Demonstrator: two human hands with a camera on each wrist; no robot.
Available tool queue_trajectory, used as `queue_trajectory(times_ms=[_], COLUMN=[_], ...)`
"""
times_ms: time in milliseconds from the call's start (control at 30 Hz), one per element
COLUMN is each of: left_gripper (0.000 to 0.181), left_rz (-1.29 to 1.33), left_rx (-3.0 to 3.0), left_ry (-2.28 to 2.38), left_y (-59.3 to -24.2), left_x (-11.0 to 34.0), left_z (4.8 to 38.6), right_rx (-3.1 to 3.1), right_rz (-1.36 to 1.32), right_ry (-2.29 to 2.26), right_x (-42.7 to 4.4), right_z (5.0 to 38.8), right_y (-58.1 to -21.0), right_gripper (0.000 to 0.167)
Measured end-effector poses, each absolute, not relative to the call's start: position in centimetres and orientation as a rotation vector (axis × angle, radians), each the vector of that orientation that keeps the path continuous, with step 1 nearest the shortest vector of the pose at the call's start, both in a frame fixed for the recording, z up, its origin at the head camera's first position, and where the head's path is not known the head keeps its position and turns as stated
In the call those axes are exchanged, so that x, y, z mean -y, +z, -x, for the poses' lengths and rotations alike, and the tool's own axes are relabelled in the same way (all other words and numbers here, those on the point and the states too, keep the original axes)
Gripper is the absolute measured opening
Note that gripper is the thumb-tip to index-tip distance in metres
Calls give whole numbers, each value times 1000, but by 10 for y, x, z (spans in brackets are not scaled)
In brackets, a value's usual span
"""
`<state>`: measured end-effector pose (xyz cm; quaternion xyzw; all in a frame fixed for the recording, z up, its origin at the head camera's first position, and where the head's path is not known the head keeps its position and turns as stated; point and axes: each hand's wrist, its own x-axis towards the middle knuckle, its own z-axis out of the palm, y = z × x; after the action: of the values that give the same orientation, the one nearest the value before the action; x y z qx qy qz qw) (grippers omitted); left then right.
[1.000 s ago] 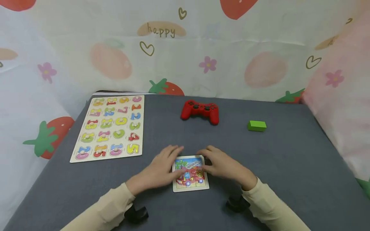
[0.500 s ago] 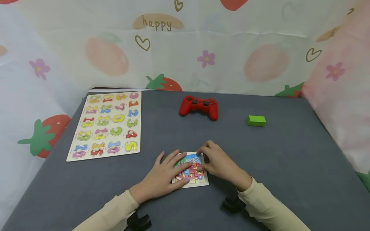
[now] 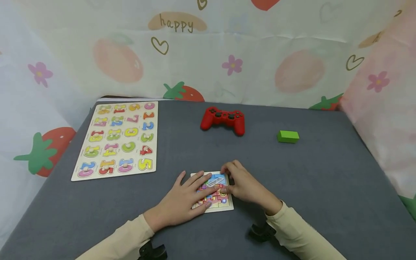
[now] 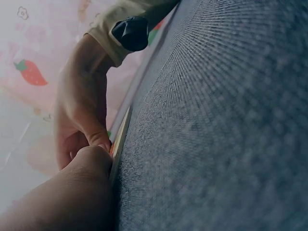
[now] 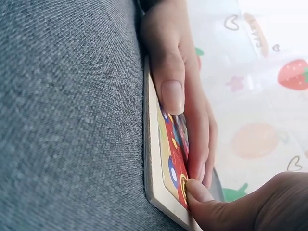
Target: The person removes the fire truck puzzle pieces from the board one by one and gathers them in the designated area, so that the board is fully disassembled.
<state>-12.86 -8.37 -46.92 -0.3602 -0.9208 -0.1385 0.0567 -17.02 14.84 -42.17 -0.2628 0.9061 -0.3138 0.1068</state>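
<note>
A person's two bare hands worked close together over a small fire-engine jigsaw puzzle [image 3: 218,198], which lay flat near the middle of a grey cloth-covered table [image 3: 312,187]. The left hand [image 3: 182,204] lay across the puzzle's left part, palm down, fingers spread and fairly straight. The right hand [image 3: 247,185] was curled around the puzzle's far right corner, its index finger at the far edge and its thumb [image 5: 199,192] on the picture, touching a yellow ring. The left fingertips were just beside that thumb.

Beyond the hands, a wooden number board [image 3: 117,139] with rows of coloured digits lay at the left, a red game controller [image 3: 224,121] rested at the centre, and a bright green block [image 3: 288,137] sat to its right. A pale backdrop [image 3: 253,43] printed with strawberries, flowers and "happy" hung behind the table.
</note>
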Motion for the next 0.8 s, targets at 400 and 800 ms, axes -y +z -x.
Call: queue_trajectory(times_ms=[400,800], left_gripper=[54,48], left_rz=[1111,1163], left_rx=[2807,2852], left_ry=[-464,-503], left_y=[-465,-466], left_x=[84,85], left_z=[128,130], right_rx=[-2627,-2684], right_rz=[698,671], right_ry=[-976,-1070], right_x=[-150,-145], right_z=[174,181], right_y=[-422,-423], right_gripper=[34,8])
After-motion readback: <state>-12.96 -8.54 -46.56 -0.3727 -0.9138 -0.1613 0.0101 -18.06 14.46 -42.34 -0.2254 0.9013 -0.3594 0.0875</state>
